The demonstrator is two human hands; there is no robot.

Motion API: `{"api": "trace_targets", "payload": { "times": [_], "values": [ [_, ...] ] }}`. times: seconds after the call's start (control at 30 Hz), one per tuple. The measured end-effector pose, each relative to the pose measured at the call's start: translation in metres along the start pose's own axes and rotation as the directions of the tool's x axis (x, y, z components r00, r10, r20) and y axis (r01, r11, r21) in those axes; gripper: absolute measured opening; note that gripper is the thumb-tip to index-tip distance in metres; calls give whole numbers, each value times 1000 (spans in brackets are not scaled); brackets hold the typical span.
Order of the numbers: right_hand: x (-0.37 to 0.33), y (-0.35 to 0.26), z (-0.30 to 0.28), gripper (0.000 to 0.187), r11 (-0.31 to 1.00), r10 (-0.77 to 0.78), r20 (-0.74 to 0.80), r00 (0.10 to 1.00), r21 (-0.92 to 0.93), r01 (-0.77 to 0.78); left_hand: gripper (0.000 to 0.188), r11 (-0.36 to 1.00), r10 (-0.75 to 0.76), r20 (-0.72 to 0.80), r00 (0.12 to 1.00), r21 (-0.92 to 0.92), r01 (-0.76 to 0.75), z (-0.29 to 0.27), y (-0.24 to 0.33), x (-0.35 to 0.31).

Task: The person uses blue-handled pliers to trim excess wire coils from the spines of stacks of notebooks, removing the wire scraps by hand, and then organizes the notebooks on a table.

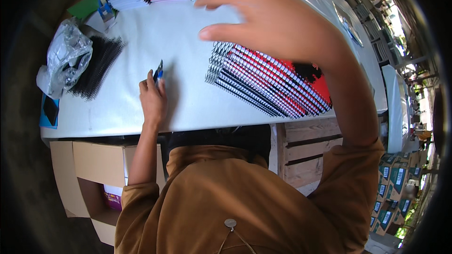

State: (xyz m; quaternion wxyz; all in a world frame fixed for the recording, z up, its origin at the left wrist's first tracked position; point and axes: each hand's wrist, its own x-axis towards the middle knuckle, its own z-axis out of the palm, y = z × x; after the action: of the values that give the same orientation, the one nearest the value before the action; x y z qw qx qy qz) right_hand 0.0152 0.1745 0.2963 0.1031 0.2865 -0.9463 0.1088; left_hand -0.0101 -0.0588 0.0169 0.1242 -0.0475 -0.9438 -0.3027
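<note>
I saw the left hand [153, 99] curled around a blue-handled tool [159, 72], its dark tip pointing far, left of the table's middle. The right hand [275, 23], blurred, appeared raised above the spiral notebooks [270, 87] on the right, thumb and fingers spread, nothing visible between them. I judged a careless downward sweep could skew that pile, or a finger catch its wire loops and bend them.
</note>
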Motion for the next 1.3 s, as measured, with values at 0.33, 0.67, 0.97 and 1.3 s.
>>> {"api": "trace_targets", "payload": {
  "times": [0.33, 0.67, 0.97, 1.3],
  "values": [
    [69, 8, 108, 37, 877, 322, 811, 488, -450, 169, 44, -534, 564, 644, 518, -194, 823, -15, 121, -57],
    [82, 14, 123, 36, 906, 389, 845, 366, -424, 15, 50, -465, 593, 678, 435, -153, 872, -3, 134, -53],
    [81, 21, 135, 27, 922, 324, 850, 415, -382, 63, 46, -374, 508, 754, 416, -242, 895, -10, 132, -44],
    [82, 38, 155, 29, 913, 364, 858, 363, -406, 41, 53, -291, 489, 775, 400, -287, 913, 8, 121, -36]
  ]
}}
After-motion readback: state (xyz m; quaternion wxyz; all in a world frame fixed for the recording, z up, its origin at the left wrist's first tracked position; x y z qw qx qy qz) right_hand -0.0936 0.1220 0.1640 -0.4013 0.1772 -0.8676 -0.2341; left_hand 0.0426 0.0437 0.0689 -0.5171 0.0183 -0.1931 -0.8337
